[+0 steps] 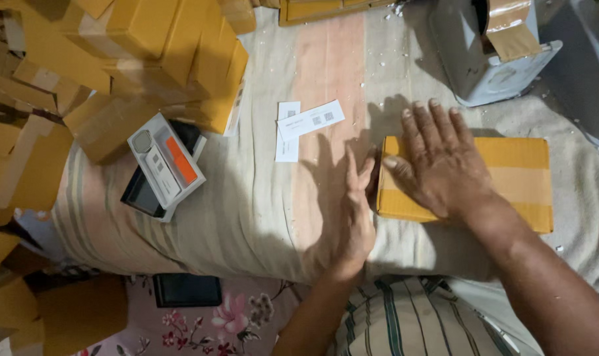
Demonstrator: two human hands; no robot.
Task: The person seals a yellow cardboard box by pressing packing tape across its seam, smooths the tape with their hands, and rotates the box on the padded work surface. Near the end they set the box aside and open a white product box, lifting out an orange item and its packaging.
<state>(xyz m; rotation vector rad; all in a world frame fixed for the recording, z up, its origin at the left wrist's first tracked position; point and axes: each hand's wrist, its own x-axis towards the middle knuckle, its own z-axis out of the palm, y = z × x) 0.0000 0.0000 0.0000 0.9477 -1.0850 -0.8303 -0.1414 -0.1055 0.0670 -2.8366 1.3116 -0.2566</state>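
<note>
A flat yellow-brown cardboard box [517, 173] lies on a striped cloth surface [247, 211] at the right. My right hand [441, 161] rests flat on the box's left half, fingers spread and pointing away from me. My left hand [353, 211] stands edge-on beside the box's left end, fingers straight and close to it, holding nothing. Two white paper labels [303, 125] lie on the cloth beyond my left hand.
A heap of yellow-brown cardboard boxes [115, 59] fills the left and far-left. A white product box with an orange strip [166, 165] lies on a dark tray by the heap. A grey tape dispenser [491, 49] stands far right. A black flat item [187, 290] lies near me.
</note>
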